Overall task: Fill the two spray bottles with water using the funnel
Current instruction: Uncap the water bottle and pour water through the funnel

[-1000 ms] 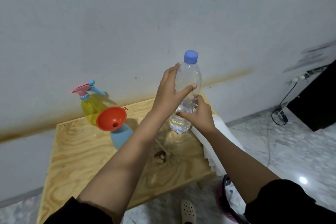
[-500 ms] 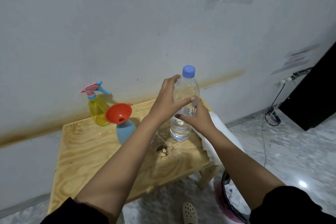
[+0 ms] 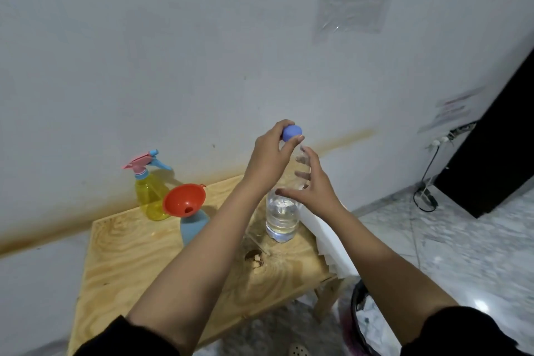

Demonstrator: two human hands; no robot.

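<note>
Left hand [image 3: 270,154]: raised over the clear water bottle [image 3: 281,215], thumb and fingertips pinching its blue cap [image 3: 291,133], which sits on the neck. Right hand [image 3: 316,189]: holds the bottle's body at mid-height, thumb across the front, fingers spread up behind the plastic and visible through it. Water bottle: upright on the wooden table [image 3: 121,269], toward the far right corner, partly filled, water level just below the right thumb. Blue spray bottle [image 3: 192,227]: stands left of the water bottle, partly hidden by the left forearm, no spray head on it. Orange funnel [image 3: 185,201]: seated in the blue spray bottle's neck, tilted toward the camera so the spout hole shows. Yellow spray bottle [image 3: 150,196]: stands behind and left of the funnel, close to the wall [image 3: 173,52], fitted with a pink and blue trigger head [image 3: 143,162]. Table surface: light plywood grain, one dark knot [image 3: 254,259] near the front of the water bottle. White folded sheet [image 3: 328,243]: hangs over the table's right edge. Dark-rimmed bin [image 3: 357,312]: on the marble floor [image 3: 462,254] beside the table leg. Clear plastic sheet [image 3: 351,0]: fixed high on the wall. Black cabinet [image 3: 497,153]: at the right, with wall sockets [image 3: 442,140] and a cable [image 3: 423,196] near it.
</note>
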